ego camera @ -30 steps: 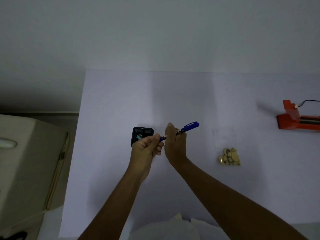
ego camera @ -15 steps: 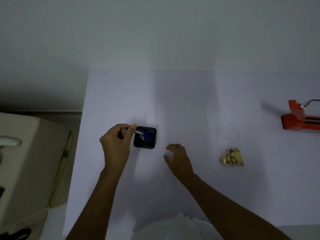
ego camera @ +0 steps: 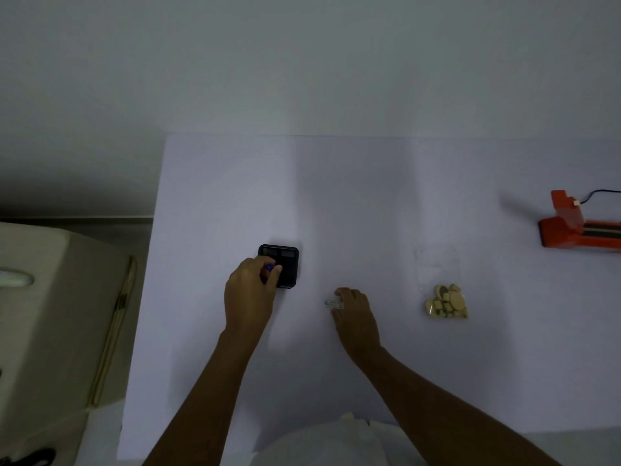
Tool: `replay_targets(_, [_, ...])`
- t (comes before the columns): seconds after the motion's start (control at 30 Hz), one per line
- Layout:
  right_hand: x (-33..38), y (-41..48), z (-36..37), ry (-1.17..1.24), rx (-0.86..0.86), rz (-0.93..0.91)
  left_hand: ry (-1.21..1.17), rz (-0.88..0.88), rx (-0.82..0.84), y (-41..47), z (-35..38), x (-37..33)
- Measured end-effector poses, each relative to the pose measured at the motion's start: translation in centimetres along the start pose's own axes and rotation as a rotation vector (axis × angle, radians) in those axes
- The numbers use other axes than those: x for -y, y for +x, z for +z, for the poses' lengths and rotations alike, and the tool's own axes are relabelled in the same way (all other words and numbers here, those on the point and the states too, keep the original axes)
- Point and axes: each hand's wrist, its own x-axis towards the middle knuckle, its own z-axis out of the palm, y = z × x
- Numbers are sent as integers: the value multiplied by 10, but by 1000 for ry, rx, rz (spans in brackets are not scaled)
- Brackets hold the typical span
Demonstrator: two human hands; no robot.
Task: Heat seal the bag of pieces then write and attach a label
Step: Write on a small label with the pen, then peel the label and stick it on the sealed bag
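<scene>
the left hand [ego camera: 250, 294] had its fingers curled round the blue pen [ego camera: 269, 268], right over the black holder [ego camera: 285, 260]. the right hand [ego camera: 356, 314] lay on the white table [ego camera: 369, 196], bent fingertips on the label [ego camera: 333, 304] — pinching or merely pressing, i couldn't tell. the bag of pieces [ego camera: 447, 302] lay well apart to its right, the orange heat sealer [ego camera: 571, 230] beyond.

Flat clear bag [ego camera: 445, 301], small written label [ego camera: 332, 304]

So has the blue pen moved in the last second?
Yes. The pen went left, from right of the black holder to over it, gripped in the left hand.
</scene>
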Motion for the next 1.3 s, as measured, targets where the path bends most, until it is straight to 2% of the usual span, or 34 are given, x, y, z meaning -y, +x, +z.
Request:
replay_targets(0.13, [-3,1,1,-5,5,8,8,-67,-2,0,-2,-1])
replay_targets(0.37, [-3,5,3,-3,-8,52,-126,-247,58,-12,-1,1])
replay_targets(0.57, [-6,11,5,44,13,69,-178,-283,30,-21,-7,-12])
replay_targets(0.77, [2,15,-22,345,49,190,-159,-185,-89,-28,-22,-30])
replay_targets(0.9, [22,6,-65,772,162,277,-265,-38,70,-42,-22,-47])
replay_targets(1.03, [46,-13,-114,1059,182,310,-401,-4,274,-62,-23,-80])
replay_targets(1.17, [64,-36,-161,1249,196,305,-545,-19,322,-74,-34,-121])
replay_targets(1.3, [74,-60,-201,1284,231,200,-611,21,306,-80,-53,-162])
